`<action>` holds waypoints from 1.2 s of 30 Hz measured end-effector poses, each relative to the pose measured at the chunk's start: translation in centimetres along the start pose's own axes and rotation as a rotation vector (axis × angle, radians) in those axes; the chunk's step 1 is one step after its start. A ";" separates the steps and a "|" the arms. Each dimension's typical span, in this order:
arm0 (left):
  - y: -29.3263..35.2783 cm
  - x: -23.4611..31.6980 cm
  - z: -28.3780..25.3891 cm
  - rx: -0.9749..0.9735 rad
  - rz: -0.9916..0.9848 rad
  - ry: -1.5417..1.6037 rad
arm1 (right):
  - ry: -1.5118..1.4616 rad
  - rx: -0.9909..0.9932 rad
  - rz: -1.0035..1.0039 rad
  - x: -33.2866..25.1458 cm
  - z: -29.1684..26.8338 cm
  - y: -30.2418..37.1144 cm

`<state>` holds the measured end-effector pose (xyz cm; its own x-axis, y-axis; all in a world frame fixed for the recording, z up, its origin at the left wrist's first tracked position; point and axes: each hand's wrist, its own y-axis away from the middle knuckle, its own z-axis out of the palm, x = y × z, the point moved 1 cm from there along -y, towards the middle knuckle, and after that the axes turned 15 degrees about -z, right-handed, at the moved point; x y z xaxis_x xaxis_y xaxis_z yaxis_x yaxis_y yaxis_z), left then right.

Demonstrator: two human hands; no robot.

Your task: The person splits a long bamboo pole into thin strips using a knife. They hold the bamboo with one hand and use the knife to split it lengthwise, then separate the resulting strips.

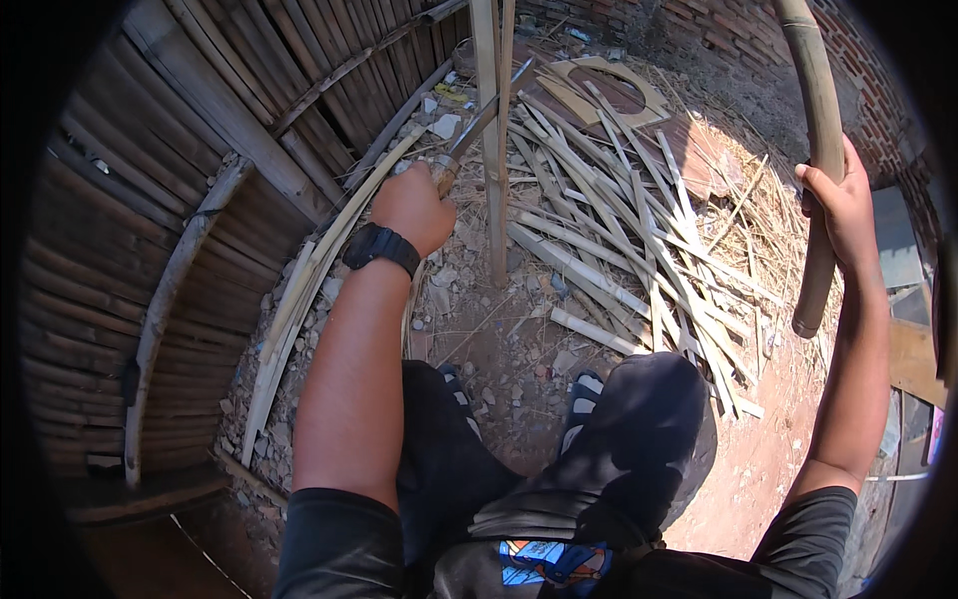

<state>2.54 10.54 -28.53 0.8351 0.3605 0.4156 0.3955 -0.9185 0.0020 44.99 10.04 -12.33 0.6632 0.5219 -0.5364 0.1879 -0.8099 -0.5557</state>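
Note:
My left hand (pixel 414 208), with a dark watch on its wrist, is closed around the handle of a machete (pixel 473 132). Its blade slants up and to the right, across an upright bamboo piece (pixel 493 190) in front of me. That piece appears parted into two strips near the top, with the blade at the gap; whether it is wedged in, I cannot tell. No hand holds the upright piece, and its lower end reaches the ground. Raised on the right, my right hand (pixel 846 205) grips a thick round bamboo pole (pixel 821 130), held nearly vertical.
A heap of split bamboo strips (pixel 639 240) covers the ground ahead to the right. Long strips (pixel 299 299) lie along the bamboo wall (pixel 150 230) at left, over rubble. A cut-out board (pixel 634 85) rests near the brick wall (pixel 718 40). My knees are bent between these.

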 end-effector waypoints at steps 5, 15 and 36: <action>-0.6 0.4 0.4 0.034 0.035 -0.009 | -0.117 0.244 -0.072 -1.7 -1.3 -3.9; -1.1 0.2 2.3 -0.034 -0.048 -0.033 | 0.071 -0.589 0.096 5.7 12.8 8.7; -1.6 0.3 3.7 0.010 -0.001 0.015 | -0.097 0.124 -0.107 -0.3 -0.5 -3.1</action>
<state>3.64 12.71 -31.79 0.8289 0.3588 0.4292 0.4000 -0.9165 -0.0066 44.61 12.25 -10.14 0.5699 0.6319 -0.5253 0.1593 -0.7121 -0.6837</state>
